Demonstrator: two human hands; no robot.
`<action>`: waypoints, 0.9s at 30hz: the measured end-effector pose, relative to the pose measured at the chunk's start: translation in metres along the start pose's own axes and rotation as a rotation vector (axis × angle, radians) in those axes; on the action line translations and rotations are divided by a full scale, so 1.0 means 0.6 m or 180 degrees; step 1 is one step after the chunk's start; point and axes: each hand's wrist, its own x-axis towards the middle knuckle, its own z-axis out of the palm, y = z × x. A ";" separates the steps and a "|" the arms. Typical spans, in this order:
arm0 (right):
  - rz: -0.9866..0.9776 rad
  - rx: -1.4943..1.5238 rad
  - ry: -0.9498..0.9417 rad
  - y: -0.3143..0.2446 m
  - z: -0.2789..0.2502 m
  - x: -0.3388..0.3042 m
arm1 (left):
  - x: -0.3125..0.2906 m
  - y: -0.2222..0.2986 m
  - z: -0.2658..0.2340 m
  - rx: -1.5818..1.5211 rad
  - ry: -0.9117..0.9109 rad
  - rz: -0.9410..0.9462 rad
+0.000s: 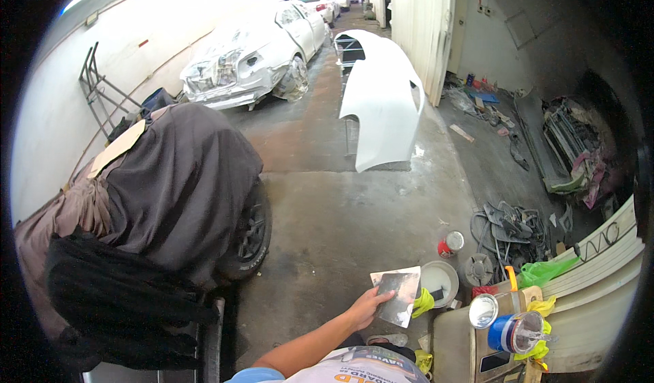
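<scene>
My left hand [366, 308], at the lower centre, is closed on a flat grey-and-pale square sheet [402, 289], thumb on top and fingers underneath. I cannot make out whether it is sandpaper or a thin board. Just beyond its right edge is a yellow-green cloth-like thing [424, 303]. A round pale bucket [450, 274] stands beside that, with a small dark block [437, 294] at its near side. My right hand does not show.
At right are a red can [449, 244], an open tin [483, 311] and a blue can [505, 333]. A covered vehicle [177, 192] stands left. A white bumper-like panel [385, 97] and masked white car [252, 63] lie ahead. Scrap parts [511, 230] litter the right.
</scene>
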 end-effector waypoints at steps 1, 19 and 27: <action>-0.0034 -0.0034 -0.0180 -0.022 0.009 -0.023 | -0.018 0.007 -0.031 -0.0139 -0.0019 -0.0020; 0.0159 0.0134 -0.3604 -0.269 0.361 -0.157 | -0.219 0.141 -0.339 -0.1133 0.1099 0.0918; 0.0391 -0.0360 -0.3982 -0.573 0.486 -0.069 | -0.094 0.297 -0.443 -0.1203 0.1454 0.1315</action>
